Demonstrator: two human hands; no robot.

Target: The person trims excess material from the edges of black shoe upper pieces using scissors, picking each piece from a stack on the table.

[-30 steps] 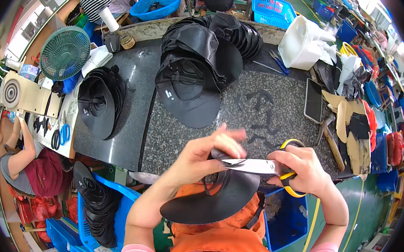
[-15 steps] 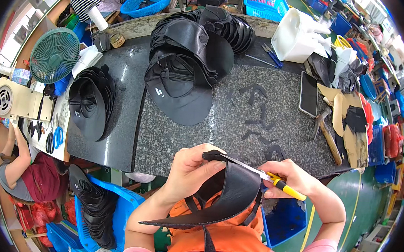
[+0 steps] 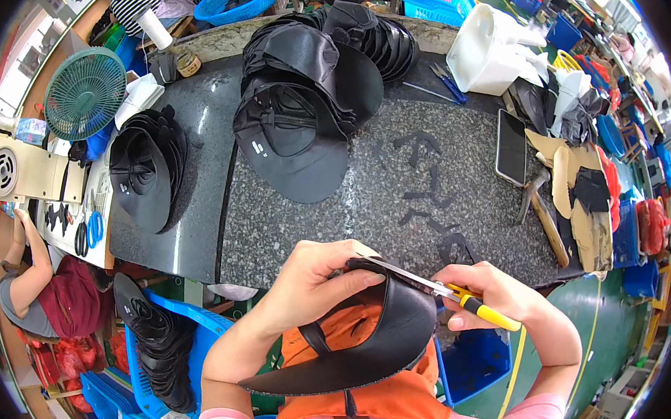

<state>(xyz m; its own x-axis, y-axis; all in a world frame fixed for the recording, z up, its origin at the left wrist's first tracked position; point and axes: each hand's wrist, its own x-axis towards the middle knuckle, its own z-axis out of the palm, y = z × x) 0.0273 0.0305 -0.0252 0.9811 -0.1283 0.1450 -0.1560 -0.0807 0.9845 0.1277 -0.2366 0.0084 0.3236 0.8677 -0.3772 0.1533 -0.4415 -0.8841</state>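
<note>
My left hand [image 3: 321, 278] pinches the edge of a black leather piece [image 3: 359, 371], which looks like a shoe upper. It hangs curved in front of my orange apron [image 3: 408, 397]. In my right hand [image 3: 485, 294] is a pair of yellow-and-black-handled scissors [image 3: 465, 298]. Their blades lie along the upper's top edge and point toward my left fingertips. How far the blades are apart is hard to make out. Just beyond my hands, several thin black strips [image 3: 428, 216] lie scattered on the speckled stone tabletop [image 3: 295, 234].
A large stack of black uppers [image 3: 293, 144] stands mid-table, a smaller stack [image 3: 148, 169] to its left. To the right lie a phone [image 3: 511, 148], a hammer [image 3: 546, 224] and cardboard scraps [image 3: 584, 219]. A blue crate [image 3: 203, 325] sits lower left. A co-worker [image 3: 38, 290] is at far left.
The scissor blades have moved slightly left along the edge, their tips now over my left fingers. The upper has tilted, showing more of its outer face. The whole view has shifted slightly.
</note>
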